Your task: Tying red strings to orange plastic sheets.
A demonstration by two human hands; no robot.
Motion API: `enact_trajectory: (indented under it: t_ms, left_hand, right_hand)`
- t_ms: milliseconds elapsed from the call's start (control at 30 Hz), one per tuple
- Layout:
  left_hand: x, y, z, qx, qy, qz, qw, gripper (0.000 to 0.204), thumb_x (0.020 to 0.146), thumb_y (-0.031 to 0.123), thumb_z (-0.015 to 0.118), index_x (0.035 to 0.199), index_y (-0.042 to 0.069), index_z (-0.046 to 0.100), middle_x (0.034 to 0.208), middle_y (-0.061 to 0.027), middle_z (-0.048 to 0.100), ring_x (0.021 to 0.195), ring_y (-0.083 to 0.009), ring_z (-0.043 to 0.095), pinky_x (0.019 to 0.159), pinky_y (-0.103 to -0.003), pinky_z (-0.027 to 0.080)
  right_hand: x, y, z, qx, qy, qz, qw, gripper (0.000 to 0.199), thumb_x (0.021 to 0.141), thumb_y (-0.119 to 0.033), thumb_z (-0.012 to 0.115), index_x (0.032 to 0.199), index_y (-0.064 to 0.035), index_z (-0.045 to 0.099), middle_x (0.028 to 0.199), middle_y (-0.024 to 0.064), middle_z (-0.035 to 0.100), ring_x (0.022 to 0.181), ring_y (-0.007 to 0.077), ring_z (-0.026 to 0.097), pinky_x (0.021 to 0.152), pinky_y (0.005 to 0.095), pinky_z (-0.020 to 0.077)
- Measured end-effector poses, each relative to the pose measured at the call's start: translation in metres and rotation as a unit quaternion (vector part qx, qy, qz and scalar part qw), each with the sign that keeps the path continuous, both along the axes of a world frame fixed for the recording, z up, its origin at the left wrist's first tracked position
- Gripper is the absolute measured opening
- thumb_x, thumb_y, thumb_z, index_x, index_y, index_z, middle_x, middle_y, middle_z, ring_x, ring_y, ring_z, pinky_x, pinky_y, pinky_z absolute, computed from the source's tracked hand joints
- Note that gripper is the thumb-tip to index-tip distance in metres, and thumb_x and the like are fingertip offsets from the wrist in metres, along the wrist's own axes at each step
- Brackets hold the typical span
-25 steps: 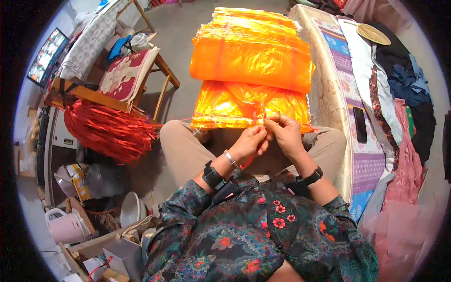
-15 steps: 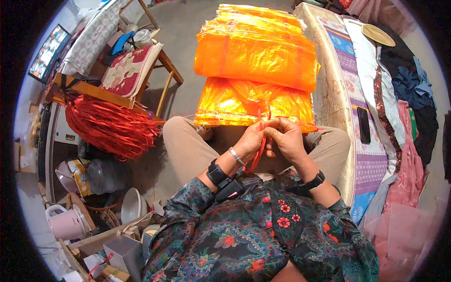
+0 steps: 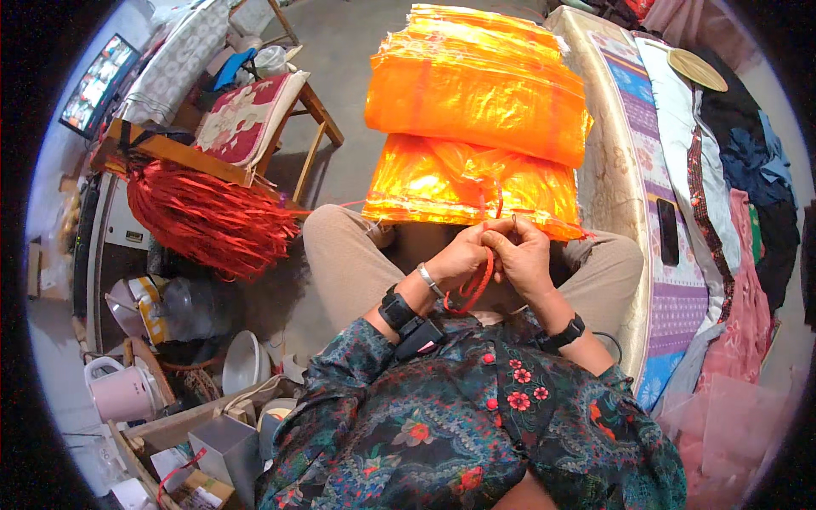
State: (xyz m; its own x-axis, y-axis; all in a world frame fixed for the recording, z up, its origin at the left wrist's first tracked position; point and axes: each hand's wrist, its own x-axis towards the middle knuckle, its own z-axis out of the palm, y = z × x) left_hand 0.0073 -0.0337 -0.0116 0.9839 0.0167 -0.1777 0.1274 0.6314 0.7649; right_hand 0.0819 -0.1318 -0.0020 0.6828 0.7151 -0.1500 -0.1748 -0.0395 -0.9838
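My left hand and my right hand meet over my lap, both with fingers closed on a narrow red ribbon. A loop of the ribbon hangs below the fingers, and another part runs up to the orange bags. A thin dark tip stands up at the right fingertips, too small to name. Just beyond the hands, shiny orange plastic bags lie with their gathered edge toward me. A thicker folded stack of the same orange bags rests behind and partly over them.
A bundle of red strips hangs from a wooden stool at the left. A cushioned chair stands behind it. To the right is a bed with a black phone and clothes. A pink kettle and a box of odds and ends sit lower left.
The whole view has shifted a little, so things sit farther right. My hands remain together on the ribbon; the fingers have shifted slightly and the hanging loop is wider.
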Motion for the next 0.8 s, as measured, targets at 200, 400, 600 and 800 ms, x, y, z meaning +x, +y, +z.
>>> enact_trajectory:
  t_ms: [200, 400, 600, 800]
  left_hand:
    - [-0.007, 0.003, 0.013, 0.004, 0.020, 0.060, 0.998, 0.027, 0.074, -0.003, 0.042, 0.100, 0.003, 0.046, 0.083, -0.0069, 0.052, 0.071, -0.0144, 0.055, 0.054, -0.026, 0.048]
    - [-0.005, 0.010, 0.039, 0.127, 0.109, -0.008, 0.986, 0.046, 0.063, -0.013, 0.038, 0.104, 0.003, 0.053, 0.090, -0.0078, 0.057, 0.079, -0.0177, 0.056, 0.065, -0.031, 0.048]
    - [0.004, 0.023, 0.007, 0.637, -0.038, 0.361, 0.680, 0.023, 0.068, 0.006, 0.054, 0.091, 0.003, 0.051, 0.087, -0.0087, 0.055, 0.074, -0.0182, 0.052, 0.063, -0.030, 0.042]
    - [-0.020, 0.025, 0.006, 0.023, 0.028, -0.023, 0.999, 0.024, 0.085, 0.028, 0.046, 0.085, 0.004, 0.051, 0.063, -0.0051, 0.054, 0.053, -0.0134, 0.053, 0.047, -0.023, 0.044]
  right_hand:
    - [0.001, 0.011, -0.006, -0.039, -0.253, -0.020, 0.966, 0.017, 0.069, -0.008, 0.064, 0.083, 0.0006, 0.060, 0.073, 0.0063, 0.058, 0.066, 0.0126, 0.055, 0.060, 0.0244, 0.0442]
    - [0.006, 0.015, 0.003, 0.009, -0.295, -0.007, 0.955, 0.006, 0.070, -0.003, 0.061, 0.070, 0.0002, 0.056, 0.068, 0.0049, 0.055, 0.063, 0.0111, 0.053, 0.058, 0.0236, 0.0434]
    - [0.035, 0.020, 0.020, 0.080, -0.341, -0.053, 0.935, 0.005, 0.073, 0.004, 0.056, 0.073, -0.0008, 0.053, 0.070, 0.0013, 0.052, 0.061, 0.0069, 0.046, 0.054, 0.0190, 0.0362]
    - [0.019, 0.011, 0.006, 0.154, -0.407, -0.023, 0.900, 0.005, 0.073, 0.003, 0.057, 0.074, -0.0008, 0.054, 0.072, 0.0048, 0.055, 0.065, 0.0103, 0.051, 0.058, 0.0210, 0.0403]
